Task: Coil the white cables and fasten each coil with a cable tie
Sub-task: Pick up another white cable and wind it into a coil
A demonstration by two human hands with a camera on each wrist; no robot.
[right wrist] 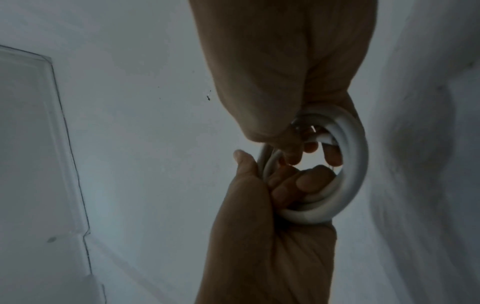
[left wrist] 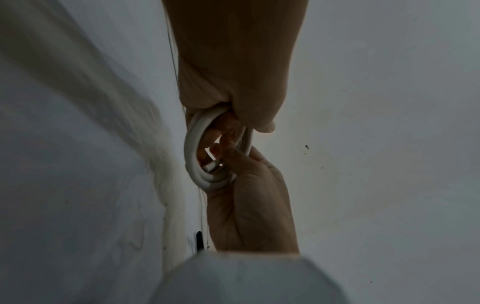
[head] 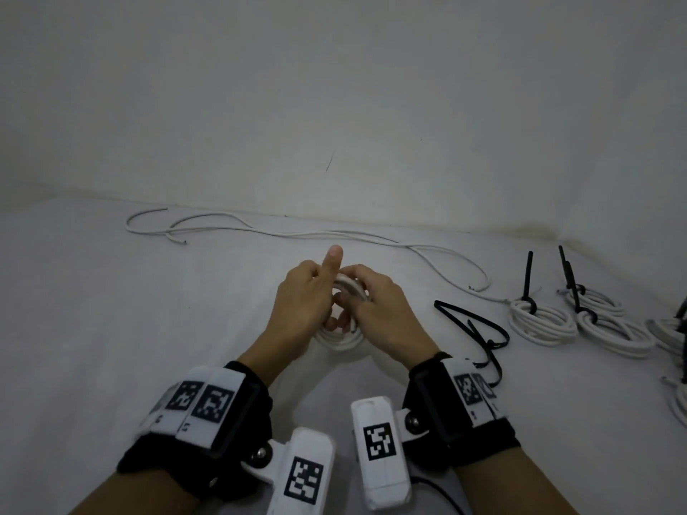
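A small white cable coil is held upright just above the white surface in the middle of the head view. My left hand grips its left side with fingers hooked through the loop and the thumb sticking straight up. My right hand grips the right side. The left wrist view shows the coil between my left hand below and the right hand above. In the right wrist view my right hand curls its fingers round the coil. A cut cable end points into the loop.
Loose white cables trail along the back by the wall. Several tied coils with black ties standing up lie at the right. Loose black cable ties lie right of my right hand. More cable shows at the right edge.
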